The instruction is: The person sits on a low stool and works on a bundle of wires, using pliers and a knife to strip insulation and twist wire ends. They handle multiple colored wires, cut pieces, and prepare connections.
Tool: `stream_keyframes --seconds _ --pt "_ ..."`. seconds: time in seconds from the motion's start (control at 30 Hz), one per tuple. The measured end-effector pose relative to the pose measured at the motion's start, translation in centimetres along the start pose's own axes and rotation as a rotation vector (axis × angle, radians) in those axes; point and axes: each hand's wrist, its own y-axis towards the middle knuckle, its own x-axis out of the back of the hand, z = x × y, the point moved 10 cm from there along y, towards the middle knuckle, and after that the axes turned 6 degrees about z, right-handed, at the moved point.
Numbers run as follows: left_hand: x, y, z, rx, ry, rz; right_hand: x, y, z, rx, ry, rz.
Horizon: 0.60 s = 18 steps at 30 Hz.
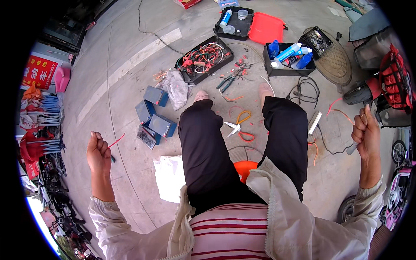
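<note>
Out to the left, my left hand (99, 152) is closed, pinching a short thin red wire (117, 141) that sticks out toward the middle. Far to the right, my right hand (366, 132) is raised and closed around a corded tool (352, 148); its grey end shows below the fingers, the rest is mostly hidden. A black cord (329, 147) trails from that end toward a white block (315, 122) on the ground. A curved red-orange wire (336, 107) appears beside the right fingers; whether they hold it I cannot tell. Between my legs lie scissors (234, 129) with orange and yellow handles.
Ahead stand a black tray of tangled wires (203, 60), a box of tubes and bottles (289, 60) and an open black-and-red case (242, 25). Pliers (226, 81), blue boxes (157, 96), a grey cloth (175, 89), a white bag (168, 178) and a coiled black cable (307, 89) lie around.
</note>
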Motion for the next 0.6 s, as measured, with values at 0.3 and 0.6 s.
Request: stream_keyframes --seconds 0.3,0.6 --pt "-29.2 -4.0 6.6 0.061 -0.246 0.717 -18.8 0.7 -2.8 -0.068 0.488 0.62" --pt "-35.6 -3.2 7.8 -0.303 0.445 0.736 -21.9 1.6 -2.6 -0.054 0.458 0.647"
